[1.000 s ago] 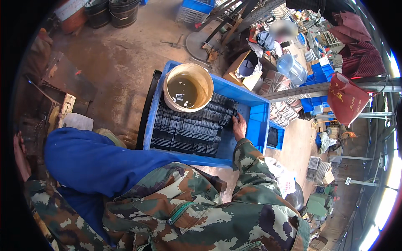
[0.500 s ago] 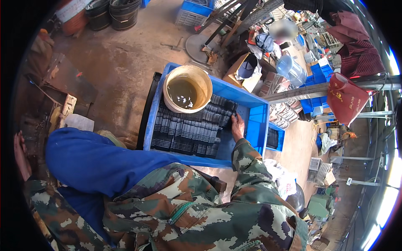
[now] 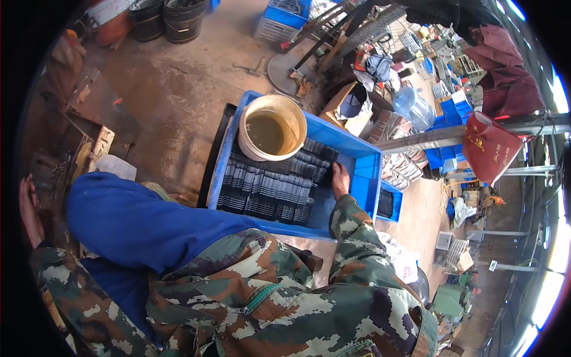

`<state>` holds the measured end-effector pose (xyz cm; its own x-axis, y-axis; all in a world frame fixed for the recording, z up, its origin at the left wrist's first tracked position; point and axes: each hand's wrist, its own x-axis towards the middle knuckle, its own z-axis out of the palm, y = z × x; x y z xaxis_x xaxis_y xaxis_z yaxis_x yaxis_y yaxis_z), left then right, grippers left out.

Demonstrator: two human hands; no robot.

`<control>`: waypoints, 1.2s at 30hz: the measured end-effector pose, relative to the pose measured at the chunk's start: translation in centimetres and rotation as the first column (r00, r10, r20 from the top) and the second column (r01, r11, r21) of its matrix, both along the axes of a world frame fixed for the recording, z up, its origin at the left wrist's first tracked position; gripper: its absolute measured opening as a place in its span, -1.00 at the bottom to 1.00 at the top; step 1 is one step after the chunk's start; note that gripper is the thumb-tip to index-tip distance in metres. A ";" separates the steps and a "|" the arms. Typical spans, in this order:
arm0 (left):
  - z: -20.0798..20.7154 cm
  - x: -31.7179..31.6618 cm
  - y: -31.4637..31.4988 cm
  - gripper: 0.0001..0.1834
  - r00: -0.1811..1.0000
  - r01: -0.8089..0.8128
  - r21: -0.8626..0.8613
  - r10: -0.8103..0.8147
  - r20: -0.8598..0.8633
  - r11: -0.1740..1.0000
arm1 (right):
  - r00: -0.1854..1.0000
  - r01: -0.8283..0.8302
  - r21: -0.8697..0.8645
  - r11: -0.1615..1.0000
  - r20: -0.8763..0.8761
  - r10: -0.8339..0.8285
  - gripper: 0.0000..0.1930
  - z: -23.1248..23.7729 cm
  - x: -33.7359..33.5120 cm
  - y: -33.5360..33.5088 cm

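Observation:
A blue plastic crate (image 3: 279,228) stands in front of me, packed with rows of thin dark flat pieces (image 3: 264,184). My right hand (image 3: 341,180) reaches into its right part. The fingers are stretched against the end of the upper row; their tips are partly hidden there. A pale round bucket (image 3: 297,128) of murky liquid rests over the crate's far left part, above the pieces. Out at the left rim of the view is my left hand (image 3: 30,205), away from the crate, fingers extended and nothing visible in it.
A smaller blue crate (image 3: 397,209) with dark pieces stands right of the large one. Behind are an open cardboard box (image 3: 347,113), a clear water jug (image 3: 414,107) and a metal post (image 3: 425,137) with a red bag (image 3: 491,147). Dark buckets (image 3: 183,21) stand far left.
The view has shifted slightly. Bright glints on the bucket's liquid are gone. My right hand stays at the row's end, and my left hand remains at the left rim.

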<state>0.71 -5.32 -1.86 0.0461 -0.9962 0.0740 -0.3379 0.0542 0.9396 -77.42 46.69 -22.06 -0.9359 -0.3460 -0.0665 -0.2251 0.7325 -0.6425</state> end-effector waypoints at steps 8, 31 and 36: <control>4.5 -9.3 7.3 -0.76 0.945 -0.120 -0.059 0.096 -0.311 0.991 | 0.992 -0.114 -0.753 0.648 -0.051 0.115 -0.68 4.6 -3.1 3.1; 4.5 -4.3 6.6 -0.85 0.723 -0.638 -0.225 0.472 -0.504 0.737 | -0.040 -0.884 -0.458 -0.094 -0.126 0.991 -0.47 30.4 56.2 -52.1; 5.1 -2.7 7.4 -0.76 0.668 -0.720 -0.181 0.599 -0.441 0.670 | -0.033 -0.858 -0.510 -0.060 -0.063 0.997 -0.51 27.8 65.3 -55.3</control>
